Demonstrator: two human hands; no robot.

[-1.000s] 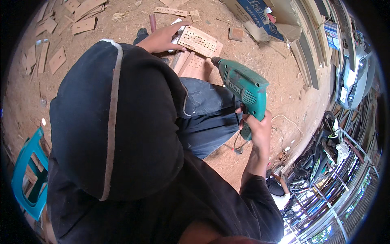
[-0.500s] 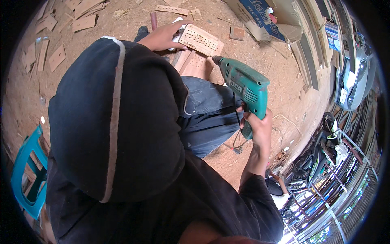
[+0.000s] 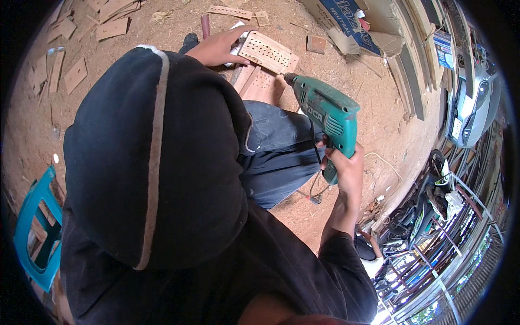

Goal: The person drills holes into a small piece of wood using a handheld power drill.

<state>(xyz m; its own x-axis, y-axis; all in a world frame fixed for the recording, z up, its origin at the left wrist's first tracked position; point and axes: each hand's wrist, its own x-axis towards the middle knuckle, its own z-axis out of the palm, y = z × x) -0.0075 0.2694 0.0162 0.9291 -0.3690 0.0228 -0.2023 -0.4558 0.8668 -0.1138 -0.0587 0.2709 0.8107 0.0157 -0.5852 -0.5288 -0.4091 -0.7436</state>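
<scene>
My right hand (image 3: 349, 165) is wrapped round the handle of a green corded power drill (image 3: 330, 111). The drill's chuck points up and left, with its tip at the near right edge of a light wooden block (image 3: 269, 53). Rows of small dark holes run along the block's face. My left hand (image 3: 219, 49) grips the block's left end, thumb on the near side and fingers over the far side. Under the block lies another wooden board (image 3: 266, 86) with drilled holes. Whether the bit is inside the wood is too small to tell.
Loose wooden pieces (image 3: 76, 76) are scattered on the dusty ground at the left. A small square wood piece (image 3: 316, 44) lies beyond the drill, near a cardboard box (image 3: 346, 27). A teal plastic chair (image 3: 38, 233) stands at left. Planks (image 3: 414, 81) lean at the right.
</scene>
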